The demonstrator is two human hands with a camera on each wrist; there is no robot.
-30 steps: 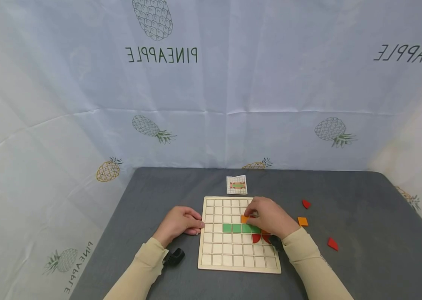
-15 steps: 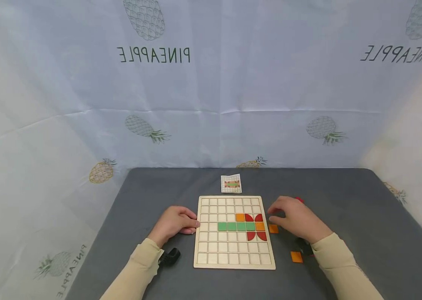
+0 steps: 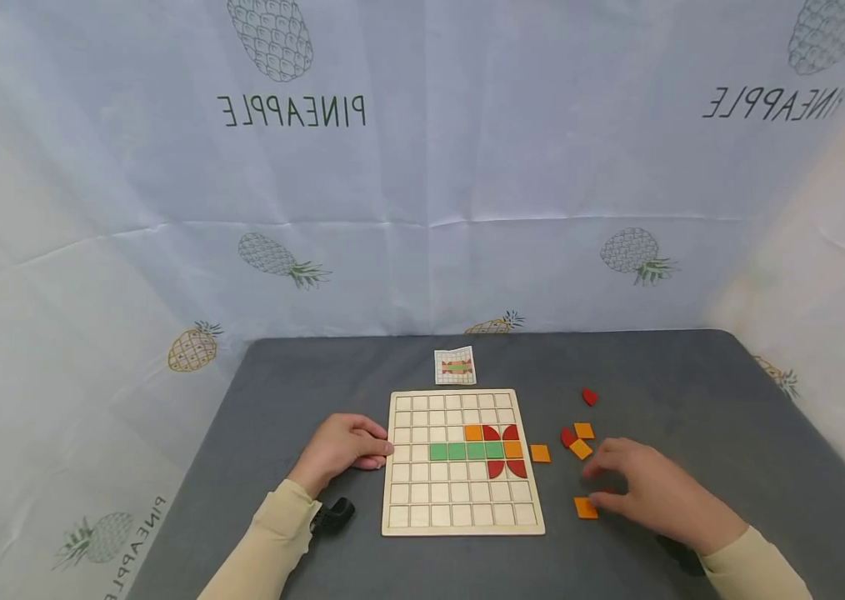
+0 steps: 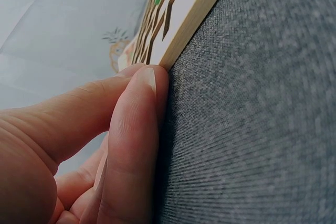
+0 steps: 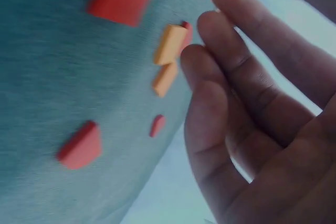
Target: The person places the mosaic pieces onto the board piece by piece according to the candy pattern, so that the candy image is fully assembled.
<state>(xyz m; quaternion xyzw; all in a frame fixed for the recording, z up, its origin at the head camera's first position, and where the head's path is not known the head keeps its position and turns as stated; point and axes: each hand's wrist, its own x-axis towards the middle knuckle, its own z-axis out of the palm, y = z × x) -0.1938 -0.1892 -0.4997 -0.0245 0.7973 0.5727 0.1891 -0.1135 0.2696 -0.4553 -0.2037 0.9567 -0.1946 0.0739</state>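
While hands (image 3: 343, 446) flank gridded wood (image 3: 460, 506), squares (image 3: 540, 453), wedges (image 3: 590, 397)

A curtained-off booth: pineapple-print cloth (image 3: 512, 183) hangs behind and beside a grey counter (image 3: 317, 375); the kind of room beyond is hidden.

Left grip (image 3: 337, 447) pinched together; right grip (image 3: 653, 492) loose, fingers (image 5: 247, 66) slightly bent.

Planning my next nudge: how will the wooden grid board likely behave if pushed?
The grid board is probably stiff: its edge looks straight and solid. Lying flat and broad, it seems unlikely to tip or roll. The left hand touching its side may limit sliding that way.
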